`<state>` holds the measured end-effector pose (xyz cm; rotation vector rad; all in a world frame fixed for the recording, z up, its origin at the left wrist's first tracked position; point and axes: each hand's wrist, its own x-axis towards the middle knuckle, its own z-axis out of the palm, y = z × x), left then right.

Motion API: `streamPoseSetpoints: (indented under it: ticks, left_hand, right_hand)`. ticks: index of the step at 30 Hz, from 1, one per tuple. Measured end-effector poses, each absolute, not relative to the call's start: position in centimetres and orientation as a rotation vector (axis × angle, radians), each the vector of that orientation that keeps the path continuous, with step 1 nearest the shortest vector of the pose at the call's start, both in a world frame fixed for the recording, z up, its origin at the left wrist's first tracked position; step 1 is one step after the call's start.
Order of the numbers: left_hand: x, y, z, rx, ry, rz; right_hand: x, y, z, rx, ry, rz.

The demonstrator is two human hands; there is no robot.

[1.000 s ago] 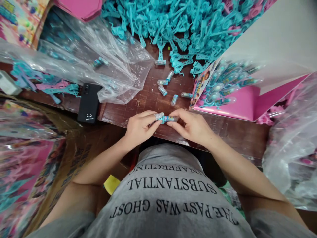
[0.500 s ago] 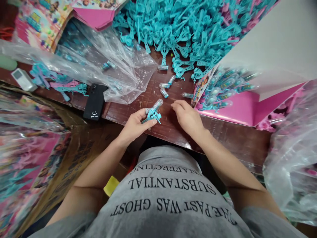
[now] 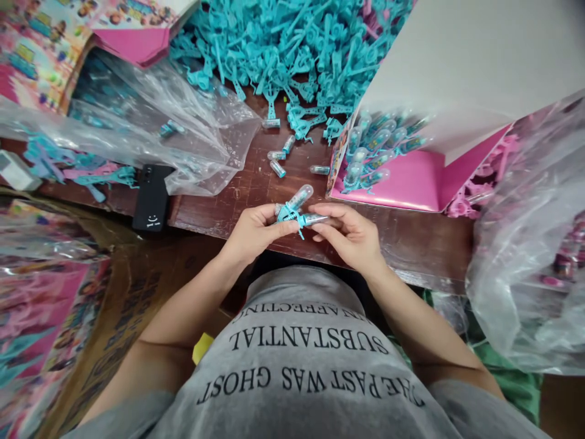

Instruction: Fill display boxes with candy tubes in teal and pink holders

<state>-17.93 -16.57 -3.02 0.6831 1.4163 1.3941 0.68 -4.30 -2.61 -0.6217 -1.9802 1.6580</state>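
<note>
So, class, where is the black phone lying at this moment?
In the head view, the black phone lies on the left of the wooden table, beside the clear plastic bag, left of the left hand.

Wearer: grey short-sleeved T-shirt (image 3: 301,366), black serif capitals printed across the chest in three lines, including "SUBSTANTIAL" and "THE PAST WAS GHOST". Forearms bare. Both hands bare: no gloves, rings, watch or wristbands visible.
</note>
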Motion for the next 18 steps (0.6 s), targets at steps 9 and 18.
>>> streamPoseSetpoints:
  ticks: [9, 18]
  left_hand:
    - [-17.1, -15.4, -1.6, 1.035, 1.583, 1.28]
    - [-14.7, -13.7, 0.0, 1.305, 1.599, 1.213]
  right_hand:
    - [3.7, -2.4, -0.6, -0.313, -2.548, 0.799]
    - [6.1, -1.9, 1.2, -0.585, -2.334, 1.379]
